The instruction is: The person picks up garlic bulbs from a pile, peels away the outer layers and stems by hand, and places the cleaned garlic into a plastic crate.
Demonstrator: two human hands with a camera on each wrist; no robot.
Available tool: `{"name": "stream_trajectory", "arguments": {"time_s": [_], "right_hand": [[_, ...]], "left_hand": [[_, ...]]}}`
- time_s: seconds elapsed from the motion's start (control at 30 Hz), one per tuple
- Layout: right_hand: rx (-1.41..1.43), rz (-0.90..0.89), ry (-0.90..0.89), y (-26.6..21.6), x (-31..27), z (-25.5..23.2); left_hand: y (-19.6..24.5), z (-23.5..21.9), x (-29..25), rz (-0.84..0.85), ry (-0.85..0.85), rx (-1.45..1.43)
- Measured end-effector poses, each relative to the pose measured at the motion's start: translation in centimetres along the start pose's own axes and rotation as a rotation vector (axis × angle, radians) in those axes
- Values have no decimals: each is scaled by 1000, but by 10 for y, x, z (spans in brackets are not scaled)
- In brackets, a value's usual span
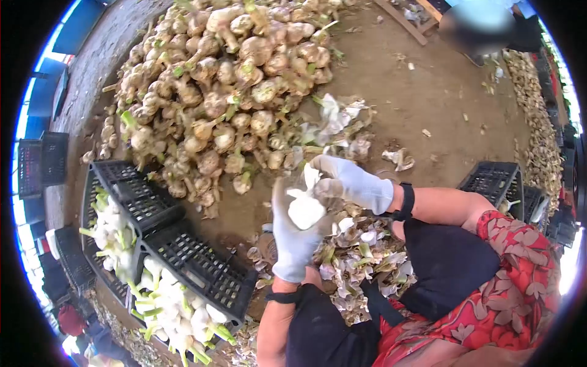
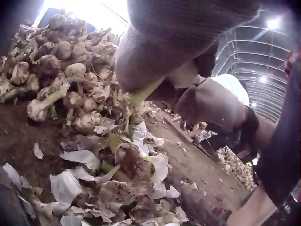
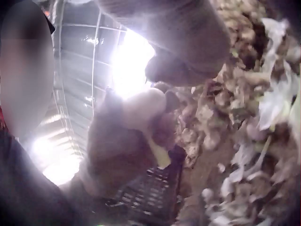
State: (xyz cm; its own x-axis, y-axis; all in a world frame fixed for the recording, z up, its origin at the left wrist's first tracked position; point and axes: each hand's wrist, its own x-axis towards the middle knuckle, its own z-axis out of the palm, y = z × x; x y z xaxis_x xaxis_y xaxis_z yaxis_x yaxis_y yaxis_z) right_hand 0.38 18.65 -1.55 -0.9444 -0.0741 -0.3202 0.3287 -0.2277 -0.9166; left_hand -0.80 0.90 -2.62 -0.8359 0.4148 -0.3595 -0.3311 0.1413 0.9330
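Observation:
A white garlic bulb (image 1: 306,211) sits in my gloved left hand (image 1: 292,244), which grips it from below and the side. Its pale green stem (image 3: 161,154) sticks out under the left hand in the right wrist view. My gloved right hand (image 1: 358,182) is at the bulb's far right side, fingers curled in and pinching at its outer layer. A white flap of skin (image 1: 311,175) stands up between the two hands. From the left wrist, the left hand (image 2: 164,47) covers most of the bulb.
A large heap of unpeeled garlic (image 1: 226,92) lies ahead on the dirt floor. Black crates (image 1: 202,269) at left hold white garlic bulbs (image 1: 177,306) with green stems. Loose peeled skins (image 1: 367,257) pile below the hands. Another person (image 1: 483,27) is at the far right.

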Motion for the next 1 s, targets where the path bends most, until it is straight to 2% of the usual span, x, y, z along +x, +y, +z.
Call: {"name": "stream_trajectory", "arguments": {"time_s": [0.03, 0.07, 0.13, 0.17, 0.2, 0.23, 0.27, 0.3, 0.33, 0.43, 0.47, 0.53, 0.57, 0.6, 0.67, 0.7, 0.77, 0.83, 0.93, 1.0], "right_hand": [[-286, -111, 21, 11, 9, -6], [-173, 6, -16, 15, 14, -10], [47, 251, -51, 21, 22, -18], [92, 173, -38, 11, 20, 0], [494, 274, -61, 7, 17, 8], [588, 292, -173, 28, 15, 1], [540, 284, -300, 26, 11, 1], [481, 285, -143, 17, 9, 15], [414, 284, 25, 10, 7, 27], [252, 189, -30, 43, 13, 7], [224, 169, -34, 48, 14, 0], [250, 170, 10, 39, 11, -10], [352, 230, 143, 5, 11, 5], [314, 225, 149, 12, 11, -4], [239, 213, 164, 25, 18, -25], [392, 168, 148, 49, 23, -31], [184, 76, 109, 44, 10, -18], [121, 106, 35, 63, 6, -18], [118, 161, 22, 65, 2, -13], [222, 194, 56, 67, 0, -16]], "left_hand": [[13, 6, -2, 37, -17, -51], [23, 8, -4, 64, -13, -80], [20, -2, -4, 138, -137, -104], [17, -4, -5, 109, -189, -231], [14, -7, -3, 93, -254, -374], [23, -11, -1, 19, -299, -437], [32, -9, 1, -54, -360, -517], [34, -9, 0, -67, -344, -661], [39, -12, -1, -52, -290, -644], [58, -27, -5, -61, -123, -548], [49, -33, -2, 24, -23, -450], [58, -54, -10, 27, 188, -202], [67, -64, -15, 31, 308, -116], [78, -70, -19, 60, 454, -114], [93, -99, -31, 71, 570, -228], [101, -108, -36, 80, 609, -243], [107, -120, -42, 118, 696, -223], [104, -130, -45, 159, 806, -160], [111, -151, -47, 232, 1087, -128], [101, -197, -62, 262, 1022, -284]]}}
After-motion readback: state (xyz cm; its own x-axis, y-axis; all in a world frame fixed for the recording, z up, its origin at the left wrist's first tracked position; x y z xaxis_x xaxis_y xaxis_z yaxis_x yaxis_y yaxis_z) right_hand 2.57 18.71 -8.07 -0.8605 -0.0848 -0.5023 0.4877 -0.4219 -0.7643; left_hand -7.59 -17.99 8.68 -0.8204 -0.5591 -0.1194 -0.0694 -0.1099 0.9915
